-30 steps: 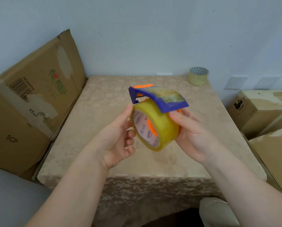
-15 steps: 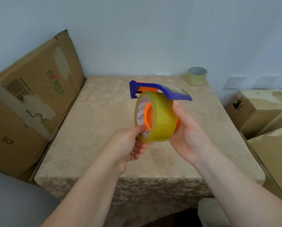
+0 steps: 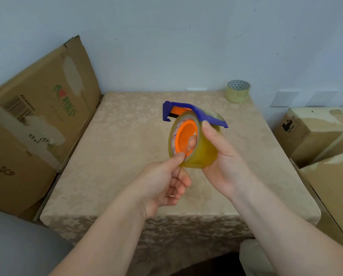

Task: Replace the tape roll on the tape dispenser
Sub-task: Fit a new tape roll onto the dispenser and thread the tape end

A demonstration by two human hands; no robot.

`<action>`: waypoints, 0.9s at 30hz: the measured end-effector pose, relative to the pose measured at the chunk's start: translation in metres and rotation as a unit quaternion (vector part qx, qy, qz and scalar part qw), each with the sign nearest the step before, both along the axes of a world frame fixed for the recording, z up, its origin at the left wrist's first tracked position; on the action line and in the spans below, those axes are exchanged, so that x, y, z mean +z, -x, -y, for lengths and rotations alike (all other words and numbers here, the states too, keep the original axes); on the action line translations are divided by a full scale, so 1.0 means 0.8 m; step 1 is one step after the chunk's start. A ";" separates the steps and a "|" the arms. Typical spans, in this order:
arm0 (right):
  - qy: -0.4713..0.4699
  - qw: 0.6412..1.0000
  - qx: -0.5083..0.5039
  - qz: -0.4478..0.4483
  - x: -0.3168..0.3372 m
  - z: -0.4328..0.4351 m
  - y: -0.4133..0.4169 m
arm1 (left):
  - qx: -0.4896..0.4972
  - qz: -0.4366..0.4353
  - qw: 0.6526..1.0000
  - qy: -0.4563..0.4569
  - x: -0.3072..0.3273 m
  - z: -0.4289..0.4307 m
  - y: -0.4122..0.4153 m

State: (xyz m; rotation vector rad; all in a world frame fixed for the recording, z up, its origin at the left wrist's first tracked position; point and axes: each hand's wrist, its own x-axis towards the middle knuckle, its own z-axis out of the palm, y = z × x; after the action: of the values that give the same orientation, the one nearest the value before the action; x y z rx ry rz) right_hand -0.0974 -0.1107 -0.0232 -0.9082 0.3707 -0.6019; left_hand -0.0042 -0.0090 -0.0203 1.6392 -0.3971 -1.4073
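Observation:
A blue tape dispenser (image 3: 188, 109) with an orange hub (image 3: 184, 136) is held above the table. A yellowish clear tape roll (image 3: 203, 152) sits around the hub. My right hand (image 3: 224, 162) grips the roll and dispenser from the right, thumb on the roll's top, one fingertip showing inside the hub. My left hand (image 3: 164, 182) is below and to the left, its thumb and forefinger pinching the roll's lower left rim. A second, smaller tape roll (image 3: 238, 91) stands at the table's far right corner.
The beige patterned table (image 3: 115, 156) stands against a pale wall. A large cardboard box (image 3: 33, 124) leans at the left. Several cardboard boxes (image 3: 314, 134) are stacked to the right of the table.
The roll and dispenser have turned so the orange hub faces me more. My left hand has dropped from the roll's side to pinch its lower rim. The roll sits further onto the hub.

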 end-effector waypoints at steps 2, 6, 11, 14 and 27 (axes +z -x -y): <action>-0.047 0.999 0.001 0.004 0.003 0.001 0.002 | 0.023 0.035 0.999 -0.002 0.000 0.001 -0.003; -0.119 0.992 0.015 0.034 0.008 0.001 0.007 | 0.108 -0.047 0.991 0.066 0.005 0.003 -0.009; -0.145 0.988 0.032 0.053 0.011 -0.002 0.007 | 0.149 -0.184 0.963 0.131 0.012 0.003 -0.006; -0.163 0.984 0.031 0.060 0.010 -0.003 0.006 | 0.164 -0.235 0.948 0.138 0.011 0.002 -0.003; -0.132 0.984 0.008 -0.117 0.003 0.006 0.001 | 0.172 -0.058 0.970 0.161 0.014 -0.003 -0.027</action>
State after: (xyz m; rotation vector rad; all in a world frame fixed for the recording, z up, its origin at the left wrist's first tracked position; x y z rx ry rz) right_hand -0.0981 -0.1153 -0.0210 -0.7266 0.6391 -0.4199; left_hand 0.0173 -0.0066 -0.0090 1.2837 -0.2422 -1.1051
